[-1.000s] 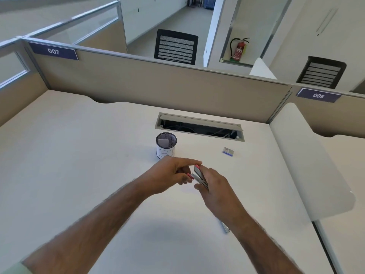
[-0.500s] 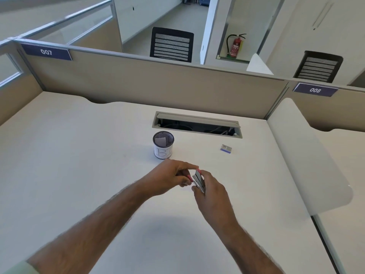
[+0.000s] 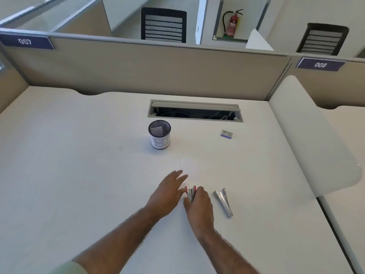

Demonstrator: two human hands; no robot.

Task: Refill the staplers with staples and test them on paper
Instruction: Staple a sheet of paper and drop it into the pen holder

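Right hand is grasping the pink stapler, seemingly steadying it on the bench; left hand is lying alongside, grip released.

The pale worktop has a long cable slot near its far edge. A mesh cup with a white label stands upright in front of the slot's left end, and a small box lies well to its right. Nearer, a silver stapler lies just right of a pink stapler gripped by the right hand. It is unclear whether that one touches the surface.
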